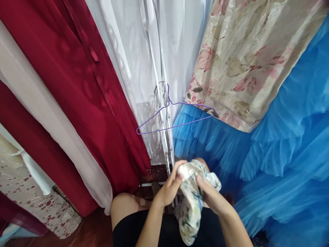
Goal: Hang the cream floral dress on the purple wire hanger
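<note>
Both hands hold a bunched floral cloth garment (pixel 189 206), white with blue, green and yellow print, above my lap. My left hand (pixel 171 183) grips its upper left edge, fingers curled over the fabric. On the right side, my right hand (pixel 209 190) is closed on the cloth with the thumb on top; some of its fingers are hidden behind the folds. The lower part of the garment hangs down over my dark shorts. Beyond my hands, a bare purple hanger (pixel 177 127) hangs by its hook from a white metal rack (pixel 160 79).
Long dark red drapes (pixel 84 96) with pale panels hang at left. White curtain fabric (pixel 128 34) is behind the rack. At right hang a beige floral cloth (pixel 239 61) and a ruffled blue tulle dress (pixel 280 154). A brownish-red tiled floor (pixel 89 230) shows below.
</note>
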`<state>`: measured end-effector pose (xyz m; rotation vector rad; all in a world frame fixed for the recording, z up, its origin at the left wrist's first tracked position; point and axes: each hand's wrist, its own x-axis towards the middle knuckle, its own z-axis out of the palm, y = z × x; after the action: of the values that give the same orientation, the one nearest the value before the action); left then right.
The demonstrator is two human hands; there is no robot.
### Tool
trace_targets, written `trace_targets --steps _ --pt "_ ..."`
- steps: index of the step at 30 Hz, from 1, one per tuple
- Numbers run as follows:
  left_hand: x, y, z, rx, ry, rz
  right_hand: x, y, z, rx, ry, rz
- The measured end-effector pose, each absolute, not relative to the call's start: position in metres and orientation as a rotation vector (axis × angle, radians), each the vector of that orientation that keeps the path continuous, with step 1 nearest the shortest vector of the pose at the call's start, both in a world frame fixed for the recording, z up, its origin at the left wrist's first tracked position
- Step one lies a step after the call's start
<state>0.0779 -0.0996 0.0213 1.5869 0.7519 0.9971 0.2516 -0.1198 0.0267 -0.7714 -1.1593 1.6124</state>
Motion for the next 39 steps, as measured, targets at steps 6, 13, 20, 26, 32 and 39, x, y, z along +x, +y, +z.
trace_targets --steps 6,13,20,26,32,39 --pt "0.039 -0.116 -0.024 1.999 0.87 0.548 0.307 -0.126 0.068 -0.527 -1.913 1.819" --pt "-0.077 -0.067 0.0 2.216 1.2 0.715 0.331 -0.081 0.112 -0.899 -2.111 1.341" --pt "-0.122 0.004 0.073 1.927 1.486 1.284 0.303 0.041 0.113 -1.043 -1.944 0.434" --pt "-0.077 0.037 0.133 2.025 1.377 1.62 0.291 0.079 0.108 -1.231 -2.074 0.122" --pt "-0.034 0.035 0.155 2.405 1.397 1.521 0.293 0.037 0.09 -1.125 -2.001 0.15" --pt "-0.039 0.03 0.166 2.416 1.311 1.426 0.353 0.04 0.122 -1.293 -1.648 -0.053"
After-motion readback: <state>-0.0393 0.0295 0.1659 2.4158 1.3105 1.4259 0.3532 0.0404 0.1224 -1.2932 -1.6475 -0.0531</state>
